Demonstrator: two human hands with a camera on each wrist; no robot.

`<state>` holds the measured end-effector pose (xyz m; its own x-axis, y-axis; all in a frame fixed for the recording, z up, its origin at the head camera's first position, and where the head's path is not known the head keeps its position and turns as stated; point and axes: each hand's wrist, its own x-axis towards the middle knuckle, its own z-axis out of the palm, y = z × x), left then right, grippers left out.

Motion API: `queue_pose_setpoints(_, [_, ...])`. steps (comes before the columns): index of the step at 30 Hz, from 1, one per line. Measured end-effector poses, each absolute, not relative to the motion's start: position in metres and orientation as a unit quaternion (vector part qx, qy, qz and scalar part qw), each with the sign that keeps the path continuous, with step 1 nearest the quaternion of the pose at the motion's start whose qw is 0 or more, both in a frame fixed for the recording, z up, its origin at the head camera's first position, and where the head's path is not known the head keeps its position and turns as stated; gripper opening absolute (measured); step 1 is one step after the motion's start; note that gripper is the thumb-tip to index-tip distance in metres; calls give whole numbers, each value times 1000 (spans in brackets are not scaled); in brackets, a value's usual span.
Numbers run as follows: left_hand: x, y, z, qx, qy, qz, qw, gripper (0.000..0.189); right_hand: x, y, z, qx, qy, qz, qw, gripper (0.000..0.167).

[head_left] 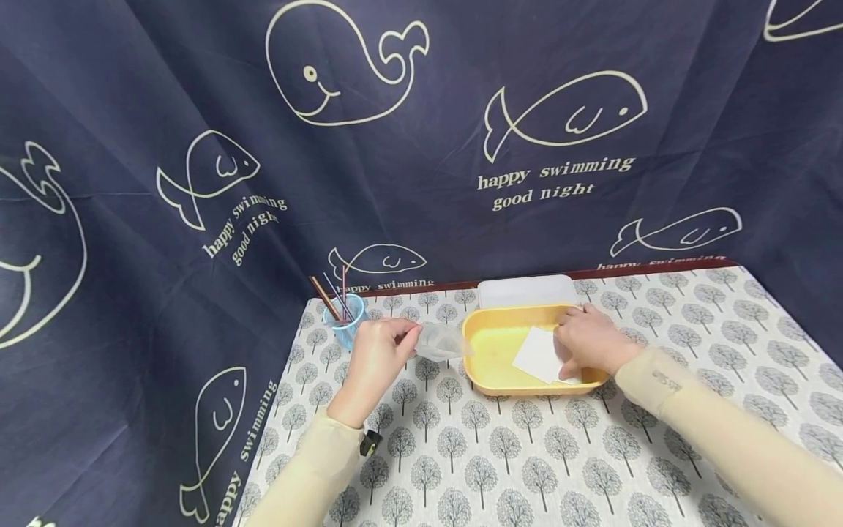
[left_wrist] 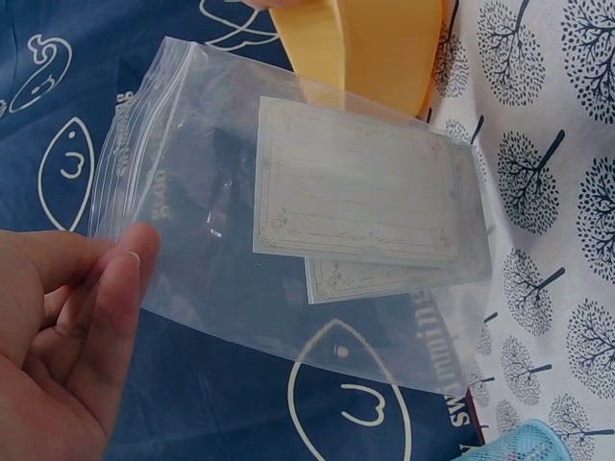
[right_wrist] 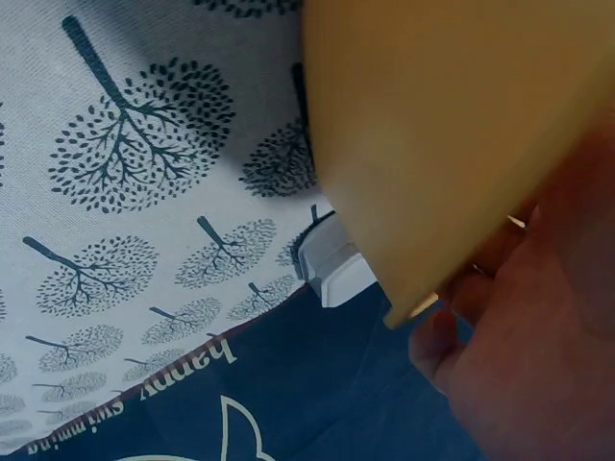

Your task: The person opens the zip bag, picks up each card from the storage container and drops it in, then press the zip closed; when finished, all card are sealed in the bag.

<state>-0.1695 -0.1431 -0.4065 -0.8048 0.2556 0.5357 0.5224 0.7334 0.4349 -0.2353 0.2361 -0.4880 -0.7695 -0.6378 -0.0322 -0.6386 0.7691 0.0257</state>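
Observation:
My left hand (head_left: 382, 359) pinches a clear zip-lock bag (left_wrist: 211, 279) near its zip edge, between thumb and fingertips. Inside the bag, white cards (left_wrist: 356, 182) with thin decorative borders overlap each other toward the far end. The bag reaches out to the left rim of a yellow tray (head_left: 490, 359). Over the tray's right end, my right hand (head_left: 596, 340) reaches in with bent fingers, its thumb low beside more white cards (head_left: 536, 355). From the right wrist, the tray's wall hides most of those fingertips, so I cannot tell whether they grip a card.
A blue mesh cup (head_left: 345, 322) with several thin sticks stands at the table's back left. Behind the tray lies a white, shallow container (head_left: 527, 291). A tree-print cloth (head_left: 500, 468) covers the table, and a dark blue fish-print curtain (head_left: 448, 176) hangs behind and at the left.

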Motion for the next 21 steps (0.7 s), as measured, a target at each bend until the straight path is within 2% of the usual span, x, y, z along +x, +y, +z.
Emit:
queue_pose_setpoints(7, [-169, -143, -407, -214, -905, -297, 216, 13, -233, 235, -490, -333, 943, 18, 0, 54])
queue_pose_setpoints(14, [-168, -142, -408, -219, -904, -299, 213, 15, -233, 234, -491, -328, 944, 23, -25, 89])
queue_pose_setpoints(21, [-167, -141, -407, -216, -905, -298, 214, 14, -231, 234, -492, -328, 943, 29, -40, 94])
